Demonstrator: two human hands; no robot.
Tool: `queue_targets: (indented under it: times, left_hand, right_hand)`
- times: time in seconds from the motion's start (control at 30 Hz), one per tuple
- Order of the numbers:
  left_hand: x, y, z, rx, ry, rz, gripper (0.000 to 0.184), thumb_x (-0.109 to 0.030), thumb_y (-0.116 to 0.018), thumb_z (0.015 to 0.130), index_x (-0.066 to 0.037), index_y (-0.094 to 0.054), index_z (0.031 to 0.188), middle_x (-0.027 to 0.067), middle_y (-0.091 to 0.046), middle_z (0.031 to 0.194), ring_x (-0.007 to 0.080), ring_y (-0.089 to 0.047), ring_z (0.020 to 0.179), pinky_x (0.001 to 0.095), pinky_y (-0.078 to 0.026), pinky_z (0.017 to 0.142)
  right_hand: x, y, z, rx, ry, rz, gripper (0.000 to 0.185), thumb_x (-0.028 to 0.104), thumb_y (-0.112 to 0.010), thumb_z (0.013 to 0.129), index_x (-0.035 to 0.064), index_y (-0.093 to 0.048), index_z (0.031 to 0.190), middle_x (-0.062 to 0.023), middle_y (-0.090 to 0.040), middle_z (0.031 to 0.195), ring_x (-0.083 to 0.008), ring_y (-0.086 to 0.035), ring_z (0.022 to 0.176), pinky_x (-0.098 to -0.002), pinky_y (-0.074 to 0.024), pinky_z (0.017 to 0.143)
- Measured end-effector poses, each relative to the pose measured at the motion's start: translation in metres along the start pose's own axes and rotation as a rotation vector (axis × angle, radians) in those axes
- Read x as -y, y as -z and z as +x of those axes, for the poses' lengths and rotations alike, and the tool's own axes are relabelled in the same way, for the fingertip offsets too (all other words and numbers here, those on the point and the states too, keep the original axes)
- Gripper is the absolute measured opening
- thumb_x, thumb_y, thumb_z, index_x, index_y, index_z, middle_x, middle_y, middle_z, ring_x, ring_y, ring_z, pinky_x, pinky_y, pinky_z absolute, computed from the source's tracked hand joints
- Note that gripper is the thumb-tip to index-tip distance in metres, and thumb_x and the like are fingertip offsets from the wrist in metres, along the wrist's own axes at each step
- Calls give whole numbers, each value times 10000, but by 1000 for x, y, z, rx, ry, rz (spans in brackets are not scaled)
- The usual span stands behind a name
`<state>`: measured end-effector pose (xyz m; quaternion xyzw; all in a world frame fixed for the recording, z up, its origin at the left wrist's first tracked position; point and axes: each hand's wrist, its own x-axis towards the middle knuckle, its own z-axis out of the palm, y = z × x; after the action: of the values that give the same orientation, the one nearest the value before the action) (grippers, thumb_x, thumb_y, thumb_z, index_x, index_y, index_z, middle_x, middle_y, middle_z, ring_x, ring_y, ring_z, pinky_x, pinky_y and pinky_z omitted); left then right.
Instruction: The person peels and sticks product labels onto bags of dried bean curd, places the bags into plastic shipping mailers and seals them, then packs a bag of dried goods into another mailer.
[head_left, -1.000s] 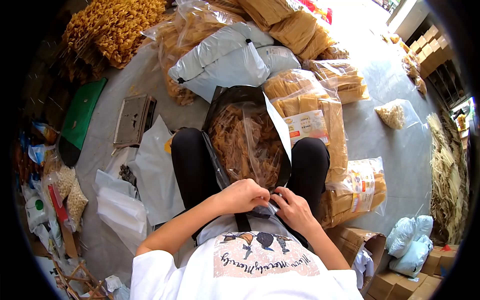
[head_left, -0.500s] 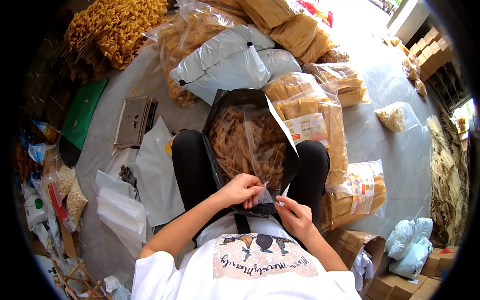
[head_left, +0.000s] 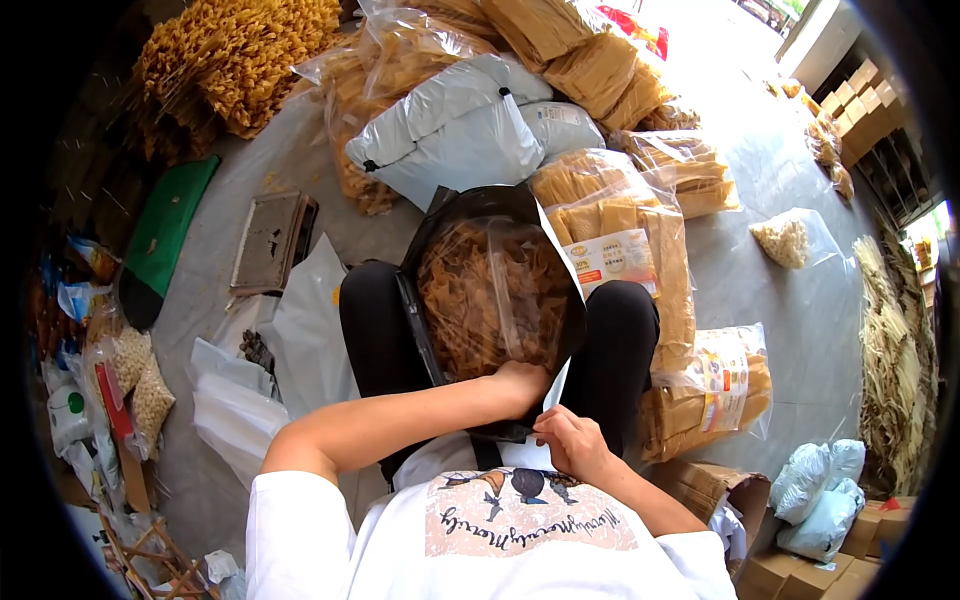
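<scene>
A black plastic mailing bag [head_left: 418,335] stands open-mouthed between my knees. Inside it sits a clear plastic bag [head_left: 490,290] filled with brown, crinkled dried pieces. My left hand [head_left: 522,386] reaches into the mailing bag's near side, at the lower end of the clear bag; its fingers are hidden there. At the near right of the mouth, my right hand [head_left: 572,440] pinches the mailing bag's rim, fingers closed on it.
Grey-white stuffed sacks [head_left: 450,140] lie just beyond the bag. Clear packs of tan dried sheets [head_left: 625,220] stand along the right. On the left are white plastic bags [head_left: 305,330], a metal-topped flat box [head_left: 270,240] and a green board [head_left: 170,235].
My left hand has moved right and deeper into the mailing bag, its fingers now out of sight. My right hand has shifted slightly down and left, on the rim.
</scene>
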<state>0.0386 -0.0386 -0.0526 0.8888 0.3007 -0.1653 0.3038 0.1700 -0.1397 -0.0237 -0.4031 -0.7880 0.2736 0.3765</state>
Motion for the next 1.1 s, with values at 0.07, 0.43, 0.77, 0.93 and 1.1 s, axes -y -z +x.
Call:
queue_targets:
  times: [0.07,0.43,0.77,0.93,1.1]
  left_hand:
    - [1,-22,14,-104,98,27,213,-172,-673,651,10,-671,762,220,-663,811,313,-673,784,373,-534,663]
    - [45,56,-64,-404,-44,-962,363,-93,-604,819,57,-508,1135,188,-639,885,216,-634,756,331,-517,664]
    - [115,71,-77,-808,714,67,303,-95,-679,752,42,-626,1017,188,-628,750,311,-628,765,381,-501,717]
    - [123,55,-95,-1201,424,-807,177,-77,-609,817,50,-605,939,83,-626,668,128,-590,598,269,-445,587]
    - [87,69,-122,-1001,737,-774,271,-204,-675,801,52,-589,789,76,-572,559,113,-537,486,287,-435,503]
  right_hand:
    - [2,-1,2,31,-1,1,180,-111,-584,671,-20,-517,812,-114,-565,821,-251,-601,624,-304,-507,522]
    - [20,39,48,422,-87,-86,265,85,-654,740,13,-509,950,-97,-541,836,-243,-599,671,-315,-487,536]
    - [-41,31,108,-87,-502,-533,426,88,-620,791,-26,-498,1183,-194,-567,1002,-378,-603,877,-422,-500,746]
    - [-46,28,100,-274,-442,-412,351,9,-562,785,-38,-542,1132,-218,-609,982,-387,-609,867,-433,-493,758]
    - [-36,28,112,-241,-642,-338,405,15,-600,747,-52,-542,1142,-232,-612,1005,-383,-609,899,-425,-490,782]
